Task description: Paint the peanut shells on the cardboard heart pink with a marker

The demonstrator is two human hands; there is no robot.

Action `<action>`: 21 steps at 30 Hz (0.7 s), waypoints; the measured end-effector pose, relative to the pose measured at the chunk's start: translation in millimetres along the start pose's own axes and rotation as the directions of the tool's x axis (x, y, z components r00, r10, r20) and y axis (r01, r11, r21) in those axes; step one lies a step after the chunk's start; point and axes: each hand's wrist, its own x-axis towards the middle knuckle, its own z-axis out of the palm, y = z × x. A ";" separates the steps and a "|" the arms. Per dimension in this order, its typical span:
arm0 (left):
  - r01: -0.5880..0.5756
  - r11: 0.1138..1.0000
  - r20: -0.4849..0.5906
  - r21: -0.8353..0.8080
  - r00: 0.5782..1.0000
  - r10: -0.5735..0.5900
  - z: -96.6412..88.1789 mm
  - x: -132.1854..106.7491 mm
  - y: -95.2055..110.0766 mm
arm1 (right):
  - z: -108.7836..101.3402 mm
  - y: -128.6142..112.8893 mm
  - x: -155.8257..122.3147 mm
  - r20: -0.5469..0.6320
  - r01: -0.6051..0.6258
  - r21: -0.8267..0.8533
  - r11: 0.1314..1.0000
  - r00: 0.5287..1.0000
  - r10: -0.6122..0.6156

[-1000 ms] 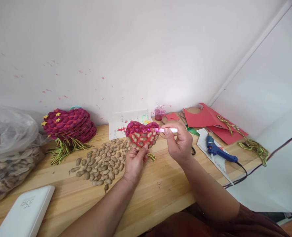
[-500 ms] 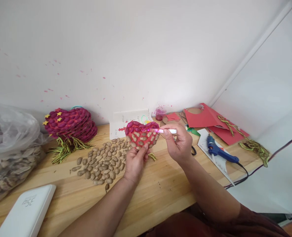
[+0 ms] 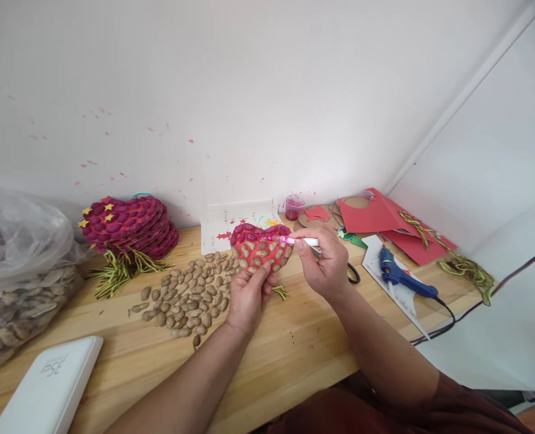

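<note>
My left hand (image 3: 248, 293) pinches the lower tip of a red heart-shaped piece (image 3: 259, 246) covered with seeds, holding it upright above the wooden table (image 3: 294, 349). The heart's top rows are painted magenta and the lower seeds are bare tan. My right hand (image 3: 326, 265) grips a white-handled brush (image 3: 300, 241), its pink tip touching the heart's upper right seeds. A pile of loose tan seeds (image 3: 188, 298) lies on the table just left of my left hand.
A stack of finished magenta hearts (image 3: 129, 224) sits at back left, a plastic bag of seeds (image 3: 18, 283) at far left, a white box (image 3: 50, 386) at front left. A pink paint cup (image 3: 293, 208), red card sheets (image 3: 376, 220) and a blue glue gun (image 3: 400, 276) lie to the right.
The brush tip has slid slightly left along the heart's upper rows, and my right hand has shifted a little down and left with it. The heart stays held in my left hand.
</note>
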 end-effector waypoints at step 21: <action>0.040 0.999 -0.018 0.008 0.999 -0.040 -1.1 3.6 -2.1 | 4.4 1.8 -3.5 0.025 0.014 -0.080 0.997 1.000 -0.012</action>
